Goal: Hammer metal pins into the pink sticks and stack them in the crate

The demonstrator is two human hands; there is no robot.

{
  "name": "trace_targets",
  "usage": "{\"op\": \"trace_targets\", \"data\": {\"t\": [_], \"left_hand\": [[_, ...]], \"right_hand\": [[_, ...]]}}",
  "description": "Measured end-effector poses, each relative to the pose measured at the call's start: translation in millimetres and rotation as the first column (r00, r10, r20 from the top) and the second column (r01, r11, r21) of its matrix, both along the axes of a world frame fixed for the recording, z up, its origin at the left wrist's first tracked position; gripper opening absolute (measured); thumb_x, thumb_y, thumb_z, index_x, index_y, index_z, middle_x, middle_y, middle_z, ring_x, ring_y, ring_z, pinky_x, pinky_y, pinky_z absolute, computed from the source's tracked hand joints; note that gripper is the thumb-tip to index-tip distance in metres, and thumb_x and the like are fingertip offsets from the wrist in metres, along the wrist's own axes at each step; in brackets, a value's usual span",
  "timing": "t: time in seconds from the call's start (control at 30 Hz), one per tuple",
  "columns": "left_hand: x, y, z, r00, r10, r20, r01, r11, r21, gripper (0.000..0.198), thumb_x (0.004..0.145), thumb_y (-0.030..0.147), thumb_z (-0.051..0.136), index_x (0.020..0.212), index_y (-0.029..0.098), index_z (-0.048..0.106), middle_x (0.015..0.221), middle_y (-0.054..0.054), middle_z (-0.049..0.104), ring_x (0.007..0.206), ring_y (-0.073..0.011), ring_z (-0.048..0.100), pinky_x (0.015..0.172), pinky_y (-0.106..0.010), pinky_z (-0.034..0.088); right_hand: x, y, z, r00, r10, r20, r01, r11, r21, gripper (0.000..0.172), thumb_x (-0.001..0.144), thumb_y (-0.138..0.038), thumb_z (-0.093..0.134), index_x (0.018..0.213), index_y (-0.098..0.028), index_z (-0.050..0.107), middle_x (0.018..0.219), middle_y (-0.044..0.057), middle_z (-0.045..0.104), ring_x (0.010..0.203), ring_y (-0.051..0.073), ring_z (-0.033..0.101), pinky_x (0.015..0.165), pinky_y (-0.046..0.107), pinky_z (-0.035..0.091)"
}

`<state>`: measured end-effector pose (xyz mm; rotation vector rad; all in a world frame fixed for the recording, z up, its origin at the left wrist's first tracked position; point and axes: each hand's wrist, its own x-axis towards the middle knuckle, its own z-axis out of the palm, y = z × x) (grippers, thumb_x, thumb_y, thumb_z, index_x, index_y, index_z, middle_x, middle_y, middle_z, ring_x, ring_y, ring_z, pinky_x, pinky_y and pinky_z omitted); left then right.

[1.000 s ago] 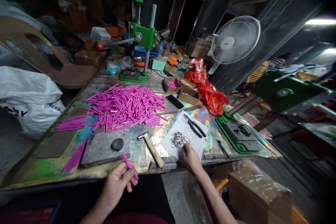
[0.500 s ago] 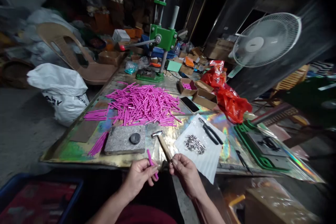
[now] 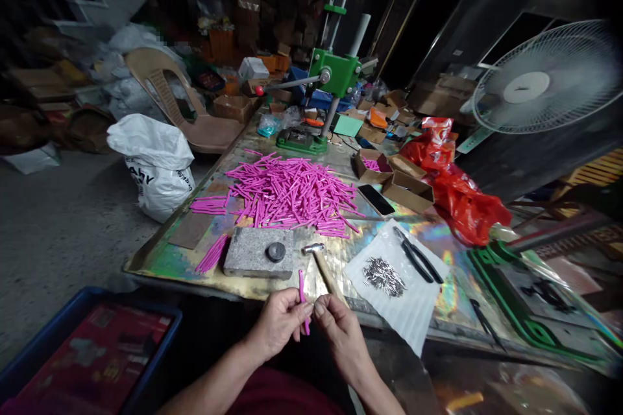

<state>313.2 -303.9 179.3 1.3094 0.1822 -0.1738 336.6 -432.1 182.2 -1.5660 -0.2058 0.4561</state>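
Between the thumb and fingers of my left hand (image 3: 281,324) is a pink stick (image 3: 302,285), held upright at the table's front edge. My right hand (image 3: 341,331) is pinched close beside it; whatever its fingertips hold is too small to make out. Just beyond my right hand lies a hammer (image 3: 325,269), its handle end partly behind the fingers. A round black piece (image 3: 276,251) sits on a grey stone block (image 3: 238,253). Small metal pins (image 3: 383,276) are heaped on a white foam sheet (image 3: 413,321), with black-handled pliers (image 3: 418,256).
A large pile of pink sticks (image 3: 292,191) covers the middle of the table. Behind it stands a green press (image 3: 335,71). A phone (image 3: 376,200), open cardboard boxes (image 3: 407,191) and red bags (image 3: 467,207) lie to the right. A blue tray (image 3: 178,324) is low at left.
The view has swung left, so the table appears farther right. My hands have come closer together, and the right fingertips are now beside the pink stick.
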Motion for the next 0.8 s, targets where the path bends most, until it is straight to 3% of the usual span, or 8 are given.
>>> {"op": "trace_targets", "data": {"t": [0.13,0.23,0.37,0.63,0.8], "left_hand": [[0.9,2.8,3.2,0.994,0.109,-0.032,-0.113,0.984,-0.136,0.027,0.066,0.037,0.062,0.063,0.012,0.054,0.05,0.001,0.055,0.04,-0.0065,0.048,0.038,-0.016,0.036],[2.0,6.5,5.7,0.968,0.226,-0.112,-0.249,0.931,-0.269,0.024,0.062,0.032,0.067,0.067,0.013,0.055,0.054,0.001,0.058,0.049,-0.0095,0.055,0.043,-0.017,0.042],[2.0,9.4,7.6,0.944,0.289,-0.159,-0.328,0.868,-0.371,0.026,0.058,0.031,0.072,0.068,0.013,0.056,0.055,0.001,0.059,0.05,-0.0088,0.055,0.043,-0.016,0.043],[0.8,5.6,9.9,0.939,0.312,-0.148,-0.345,0.854,-0.389,0.025,0.057,0.03,0.073,0.065,0.012,0.058,0.054,0.002,0.059,0.047,-0.0074,0.053,0.044,-0.017,0.045],[-0.1,2.0,3.7,0.935,0.328,-0.132,-0.354,0.871,-0.341,0.024,0.06,0.031,0.07,0.068,0.012,0.058,0.057,0.0,0.06,0.05,-0.0088,0.053,0.047,-0.019,0.044]], "right_hand": [[-0.6,4.0,6.6,0.999,0.003,-0.038,-0.005,0.999,-0.038,0.034,0.073,-0.049,0.05,0.06,-0.018,0.043,0.054,-0.005,0.038,0.051,0.01,0.031,0.049,0.023,0.026],[-3.5,8.7,7.0,0.987,-0.025,-0.157,0.025,1.0,-0.006,0.038,0.07,-0.053,0.052,0.058,-0.019,0.039,0.05,-0.007,0.032,0.046,0.008,0.024,0.044,0.022,0.02],[-7.7,13.9,-0.1,0.978,-0.04,-0.204,0.053,0.997,0.059,0.038,0.069,-0.053,0.053,0.058,-0.019,0.04,0.05,-0.006,0.037,0.045,0.008,0.027,0.044,0.021,0.02],[-9.0,18.2,-1.2,0.971,-0.066,-0.23,0.107,0.98,0.17,0.035,0.07,-0.049,0.055,0.058,-0.019,0.042,0.048,-0.006,0.04,0.044,0.008,0.03,0.045,0.022,0.023],[-10.0,19.1,-2.1,0.961,-0.089,-0.26,0.144,0.969,0.201,0.035,0.067,-0.048,0.058,0.057,-0.019,0.042,0.047,-0.006,0.041,0.043,0.007,0.03,0.044,0.022,0.022]]}}
